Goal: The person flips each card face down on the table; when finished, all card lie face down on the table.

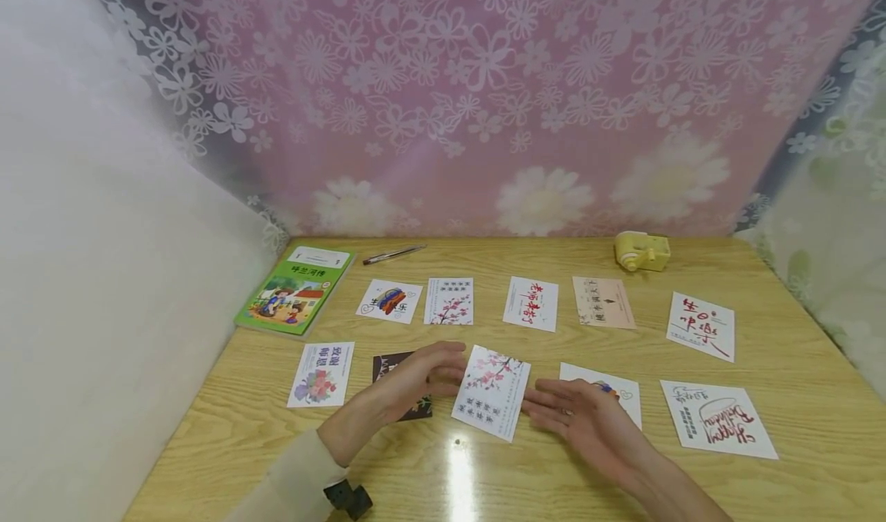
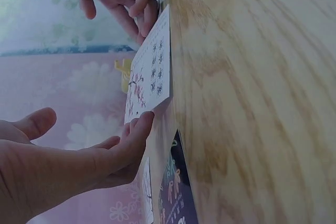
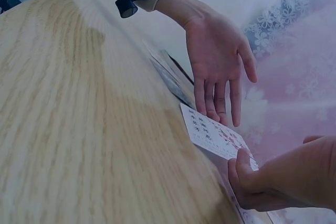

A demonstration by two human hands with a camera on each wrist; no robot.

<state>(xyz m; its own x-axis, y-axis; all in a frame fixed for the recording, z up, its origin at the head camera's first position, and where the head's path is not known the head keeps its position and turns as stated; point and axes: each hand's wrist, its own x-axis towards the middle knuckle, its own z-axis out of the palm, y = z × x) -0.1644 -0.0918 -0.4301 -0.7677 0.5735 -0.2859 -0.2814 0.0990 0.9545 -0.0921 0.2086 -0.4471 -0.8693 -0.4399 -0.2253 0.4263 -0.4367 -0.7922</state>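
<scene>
A white card with pink blossoms and dark Chinese characters is lifted at a tilt above the table, between my two hands. My left hand is at its left edge, fingers extended and fingertips right at the edge. On the opposite side, my right hand has its palm turned up and its fingers at the card's right edge. The left wrist view shows the card sloping over the wood. A dark card lies partly hidden under my left hand, and a white card with a colourful drawing partly under my right.
Several printed cards lie in two rows, among them a bouquet card at left and a red-lettered card at right. A green book, a pen and a yellow object are at the back, before a floral curtain.
</scene>
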